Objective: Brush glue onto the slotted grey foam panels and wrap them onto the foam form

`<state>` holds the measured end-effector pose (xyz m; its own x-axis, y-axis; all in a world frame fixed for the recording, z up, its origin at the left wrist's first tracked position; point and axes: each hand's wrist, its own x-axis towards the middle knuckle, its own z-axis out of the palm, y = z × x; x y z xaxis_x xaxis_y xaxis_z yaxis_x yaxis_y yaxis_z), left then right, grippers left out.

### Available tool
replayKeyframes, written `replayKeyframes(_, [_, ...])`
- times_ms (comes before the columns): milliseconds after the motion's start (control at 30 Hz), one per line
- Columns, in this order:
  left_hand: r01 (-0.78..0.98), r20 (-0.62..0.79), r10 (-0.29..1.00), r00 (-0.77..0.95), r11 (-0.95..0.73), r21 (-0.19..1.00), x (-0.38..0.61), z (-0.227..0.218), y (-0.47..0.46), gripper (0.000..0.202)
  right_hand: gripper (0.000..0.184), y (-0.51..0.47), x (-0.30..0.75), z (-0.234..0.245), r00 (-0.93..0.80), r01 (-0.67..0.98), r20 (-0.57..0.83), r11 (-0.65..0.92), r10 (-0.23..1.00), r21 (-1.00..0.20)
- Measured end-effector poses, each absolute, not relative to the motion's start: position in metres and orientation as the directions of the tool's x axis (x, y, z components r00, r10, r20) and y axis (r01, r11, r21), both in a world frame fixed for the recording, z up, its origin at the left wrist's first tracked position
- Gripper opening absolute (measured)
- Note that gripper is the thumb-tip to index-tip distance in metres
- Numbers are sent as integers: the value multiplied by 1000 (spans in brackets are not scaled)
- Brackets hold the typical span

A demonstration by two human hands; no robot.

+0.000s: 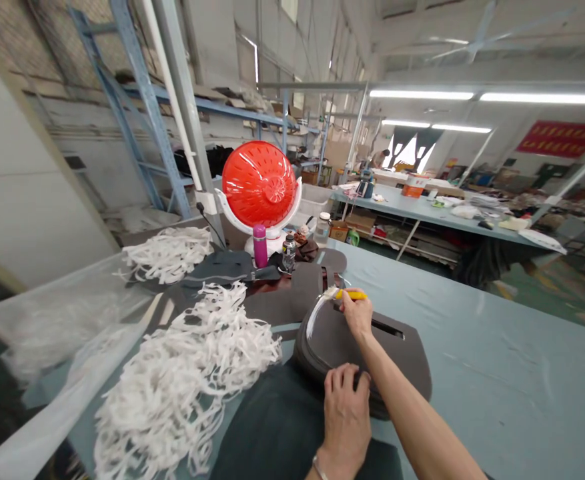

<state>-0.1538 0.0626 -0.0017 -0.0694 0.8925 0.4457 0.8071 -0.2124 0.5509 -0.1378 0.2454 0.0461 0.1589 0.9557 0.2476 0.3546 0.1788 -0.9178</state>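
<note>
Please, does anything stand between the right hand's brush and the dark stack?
Nothing visible: the brush in the right hand is at the far edge of the dark stack; the left hand is at the near edge.

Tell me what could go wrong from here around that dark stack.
The yellow-handled brush in the right hand is by the white band along the stack; a slip might smear the top face, if that white is wet.

The left hand rests at the stack's near edge, so an uneven push could shift the layers.

The loose white strips lie close by; one might get dragged against the band.
</note>
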Motion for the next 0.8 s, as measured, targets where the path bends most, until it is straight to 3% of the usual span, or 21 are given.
replayKeyframes(200, [831, 432, 900, -56, -198, 520, -148, -6, 69, 34, 41, 251, -56, 38, 306, 459, 227, 66, 925, -886])
replayKeyframes(333, [853, 419, 908, -28, -197, 484, -143, -3, 69, 31, 41, 211, 40, 38, 540, 515, 259, -70, 801, -855])
replayKeyframes(467, [861, 422, 906, -27, -193, 470, -138, 4, 65, 28, 37, 154, 89, 44, 642, 499, 238, -161, 729, -852])
replayKeyframes(567, [812, 406, 914, -14, -226, 538, -141, 11, 61, 27, 33, 102, 87, 44, 672, 490, 204, -222, 712, -843])
replayKeyframes(667, [692, 310, 950, 35, -247, 678, -158, 22, 64, 28, 31, 55, 57, 42, 659, 555, 272, -209, 701, -805])
replayKeyframes(800, [478, 167, 985, -42, -127, 869, -197, 40, 92, 33, 27, 39, -28, 40, 487, 471, 343, 90, 803, -878])
